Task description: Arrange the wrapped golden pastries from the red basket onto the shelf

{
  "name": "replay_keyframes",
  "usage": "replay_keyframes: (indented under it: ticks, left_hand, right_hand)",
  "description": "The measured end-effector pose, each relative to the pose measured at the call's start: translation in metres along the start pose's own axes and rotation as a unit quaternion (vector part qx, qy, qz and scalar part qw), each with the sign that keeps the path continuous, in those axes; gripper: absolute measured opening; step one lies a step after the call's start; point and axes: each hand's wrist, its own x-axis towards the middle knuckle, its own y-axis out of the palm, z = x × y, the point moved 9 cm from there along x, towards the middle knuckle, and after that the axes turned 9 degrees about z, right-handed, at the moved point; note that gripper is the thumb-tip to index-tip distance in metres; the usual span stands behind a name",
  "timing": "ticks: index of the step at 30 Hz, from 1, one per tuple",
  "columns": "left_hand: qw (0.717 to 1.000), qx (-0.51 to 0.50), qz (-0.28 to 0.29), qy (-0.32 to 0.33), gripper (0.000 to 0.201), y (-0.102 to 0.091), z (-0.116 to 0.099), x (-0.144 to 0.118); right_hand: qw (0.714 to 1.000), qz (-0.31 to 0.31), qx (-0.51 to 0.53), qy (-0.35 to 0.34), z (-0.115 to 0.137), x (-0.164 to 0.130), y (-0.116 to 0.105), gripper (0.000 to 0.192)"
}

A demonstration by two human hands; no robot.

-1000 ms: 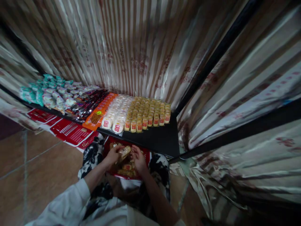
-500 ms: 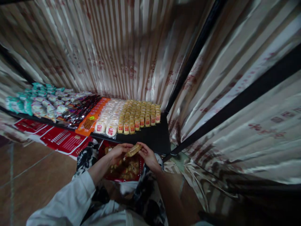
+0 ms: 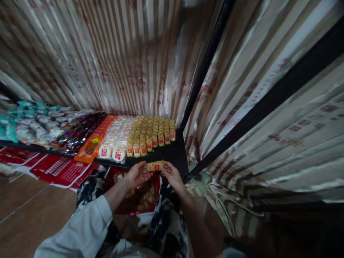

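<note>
A small yellow wrapped snack cake with a red label is held level between my two hands, just in front of the black shelf. My left hand pinches its left end, and my right hand grips the right end with thumb and fingers. Below them, between my knees, sits a red bag holding several more yellow packets. Matching yellow snack cakes stand in tight rows on the shelf, their red labels facing me. Beside those rows lie round white wrapped cakes.
An orange packet, dark shiny packets, white packets and teal packets fill the shelf leftward. Red printed sheets hang below. Black posts and a striped curtain surround the shelf.
Both hands have raised the snack cake slightly toward the shelf and turned it from a slant to level, its red label now showing. The view has shifted a little right.
</note>
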Motion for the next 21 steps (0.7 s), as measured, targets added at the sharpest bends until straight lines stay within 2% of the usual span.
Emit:
replay_keyframes:
  ticks: [3,5,9,12,15,17,19,21]
  left_hand:
    - [0.999,0.018,0.02,0.024,0.031,0.013,-0.008,-0.001]
    - [0.996,0.054,0.027,0.058,0.024,0.023,-0.015,0.0]
    - [0.972,0.192,-0.009,0.137,0.014,0.034,-0.031,0.01]
    - [0.949,0.266,-0.026,0.169,0.013,0.043,-0.041,0.023]
    - [0.93,0.316,-0.046,0.18,0.018,0.052,-0.051,0.035]
    - [0.914,0.36,-0.064,0.175,0.021,0.059,-0.058,0.044]
    - [0.9,0.395,-0.056,0.173,0.02,0.07,-0.064,0.056]
    - [0.895,0.408,-0.029,0.18,0.018,0.081,-0.068,0.071]
  right_hand:
    - [0.999,-0.029,0.008,0.014,-0.003,0.0,-0.006,0.045]
    - [0.999,-0.039,0.023,0.026,-0.008,0.0,-0.008,0.047]
    - [0.996,-0.052,0.052,0.048,-0.021,0.002,-0.008,0.051]
    - [0.996,-0.081,0.026,0.038,-0.026,0.006,-0.015,0.052]
    - [0.984,-0.159,-0.072,-0.021,-0.011,0.005,-0.032,0.054]
    - [0.959,-0.201,-0.182,-0.079,0.011,0.002,-0.039,0.054]
    - [0.928,-0.209,-0.282,-0.124,0.031,0.001,-0.037,0.051]
    - [0.91,-0.206,-0.331,-0.143,0.042,0.005,-0.036,0.049]
